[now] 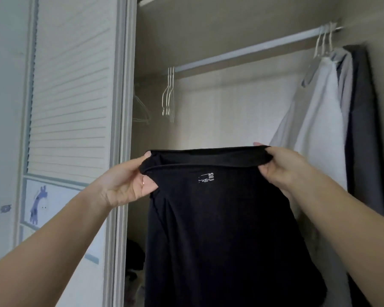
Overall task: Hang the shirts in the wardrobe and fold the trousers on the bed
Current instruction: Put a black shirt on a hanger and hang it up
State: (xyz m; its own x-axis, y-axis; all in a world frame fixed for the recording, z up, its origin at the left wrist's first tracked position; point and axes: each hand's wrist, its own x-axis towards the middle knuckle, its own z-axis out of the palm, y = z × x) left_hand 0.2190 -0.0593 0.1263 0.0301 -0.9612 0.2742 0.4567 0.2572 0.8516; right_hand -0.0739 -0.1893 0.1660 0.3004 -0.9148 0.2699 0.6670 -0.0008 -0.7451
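Note:
A black garment (220,218) with a small white printed label near its top hangs in front of the open wardrobe. Whether it is a shirt or trousers I cannot tell. My left hand (129,180) grips its top edge at the left and my right hand (284,167) grips the same edge at the right, stretching it wide. A white rail (242,50) crosses the wardrobe above. Several empty white hangers (169,96) hang at the rail's left end. At the right end hang a white shirt (315,120), a light grey garment (345,85) and a dark grey one (364,129).
A louvred wardrobe door (71,85) with a blue animal picture (38,204) stands at the left. Dark items (135,255) lie low inside the wardrobe, behind the black garment. The rail is bare between the empty hangers and the hung clothes.

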